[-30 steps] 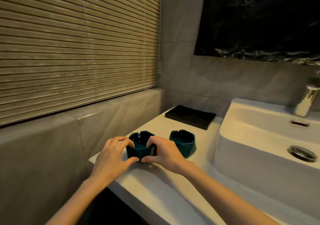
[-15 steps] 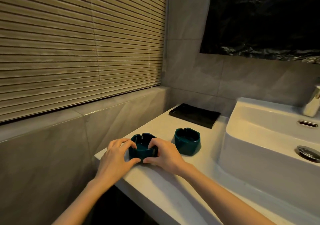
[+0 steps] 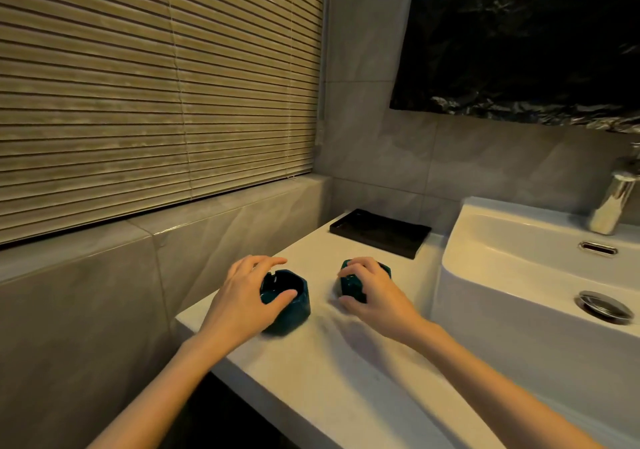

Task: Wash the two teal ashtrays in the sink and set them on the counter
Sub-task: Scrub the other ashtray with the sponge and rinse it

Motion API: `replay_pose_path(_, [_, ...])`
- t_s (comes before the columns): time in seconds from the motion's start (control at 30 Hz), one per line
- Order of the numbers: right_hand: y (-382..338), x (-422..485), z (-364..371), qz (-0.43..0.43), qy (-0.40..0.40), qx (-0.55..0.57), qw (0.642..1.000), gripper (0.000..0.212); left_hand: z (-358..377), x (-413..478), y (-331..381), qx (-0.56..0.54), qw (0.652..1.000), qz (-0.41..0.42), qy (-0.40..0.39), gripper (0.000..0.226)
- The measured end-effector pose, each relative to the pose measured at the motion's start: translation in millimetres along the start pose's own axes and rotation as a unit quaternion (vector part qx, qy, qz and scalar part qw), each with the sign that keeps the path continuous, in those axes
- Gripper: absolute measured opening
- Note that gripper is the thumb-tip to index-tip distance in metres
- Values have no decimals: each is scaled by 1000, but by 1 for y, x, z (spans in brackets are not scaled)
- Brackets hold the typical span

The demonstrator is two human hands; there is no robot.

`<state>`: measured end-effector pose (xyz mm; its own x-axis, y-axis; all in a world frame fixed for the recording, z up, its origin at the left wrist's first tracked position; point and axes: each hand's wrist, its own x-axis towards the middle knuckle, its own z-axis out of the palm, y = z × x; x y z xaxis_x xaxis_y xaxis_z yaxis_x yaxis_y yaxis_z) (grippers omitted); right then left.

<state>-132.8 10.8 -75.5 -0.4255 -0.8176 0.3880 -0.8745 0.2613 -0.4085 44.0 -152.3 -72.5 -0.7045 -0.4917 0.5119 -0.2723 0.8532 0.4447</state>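
Observation:
Two teal ashtrays stand on the white counter [image 3: 322,372] left of the sink. My left hand [image 3: 242,296] grips the nearer ashtray [image 3: 294,305], thumb over its front rim and fingers curled behind it. My right hand [image 3: 374,289] covers the farther ashtray [image 3: 349,286] from above, fingers curled round its rim and thumb at its front; only part of that ashtray shows. Both ashtrays look to be resting on the counter, a hand's width apart.
A white basin [image 3: 502,275] with a metal drain [image 3: 604,306] rises at the right, a chrome tap [image 3: 613,203] behind it. A black tray [image 3: 381,232] lies at the back of the counter. Blinds and a tiled ledge line the left wall.
Both hands held the nearer ashtray before. My right hand has left it and moved right onto the farther ashtray; my left hand keeps the nearer one.

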Motion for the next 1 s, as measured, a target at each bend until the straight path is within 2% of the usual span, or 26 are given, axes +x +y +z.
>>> replay_pose_path(0.13, [30, -1, -12, 59, -11, -83, 995, 44, 18, 29, 27, -33, 999, 19, -29, 49])
replay_pose_path(0.27, [44, 6, -14, 62, -70, -141, 986, 36, 45, 58, 45, -54, 994, 19, -90, 51])
replay_pose_path(0.47, [49, 12, -12, 27, -77, -121, 989, 28, 75, 85, 56, -81, 969, -48, -227, 59])
replay_pose_path(0.67, [44, 9, -15, 2, -45, -108, 993, 23, 80, 97, 56, -177, 945, -123, -248, 55])
replay_pose_path(0.73, [37, 11, -23, -4, -21, -101, 995, 23, 72, 97, 62, -252, 921, -163, -248, 48])
replay_pose_path(0.8, [30, 13, -34, -18, 9, -95, 995, 21, 62, 95, 68, -352, 875, -214, -254, 43])
replay_pose_path(0.93, [19, 14, -64, -40, 57, -79, 994, 22, 40, 97, 90, -491, 801, -227, -254, 25])
replay_pose_path(1.0, [14, 13, -81, -44, 83, -73, 993, 22, 35, 102, 107, -527, 790, -222, -223, 26])
